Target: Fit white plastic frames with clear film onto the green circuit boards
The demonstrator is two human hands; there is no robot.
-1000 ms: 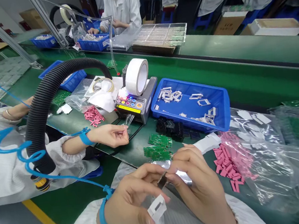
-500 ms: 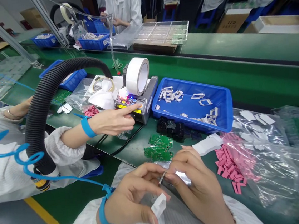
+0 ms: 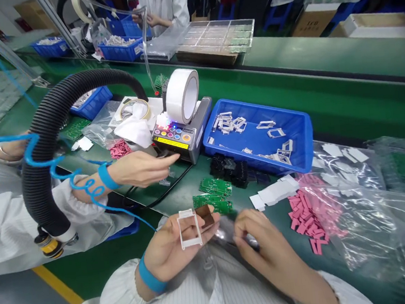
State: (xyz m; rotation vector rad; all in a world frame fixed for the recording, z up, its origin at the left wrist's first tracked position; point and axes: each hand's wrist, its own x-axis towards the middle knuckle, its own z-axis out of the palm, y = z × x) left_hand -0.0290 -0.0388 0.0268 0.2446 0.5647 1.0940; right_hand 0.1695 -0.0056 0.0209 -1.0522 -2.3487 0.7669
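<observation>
Left hand (image 3: 171, 248) turned palm-up, slack under white frame (image 3: 191, 243), brown piece (image 3: 205, 215); right hand (image 3: 261, 235) curled, contents unclear.

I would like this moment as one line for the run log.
left hand: open, bearing white frame and brown piece | right hand: fingers curled, contents unclear | ahead: green boards

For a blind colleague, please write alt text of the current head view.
A white frame and a brown piece lie on the wearer's open left hand; the right hand is apart. Beyond are green circuit boards and a blue bin.
</observation>
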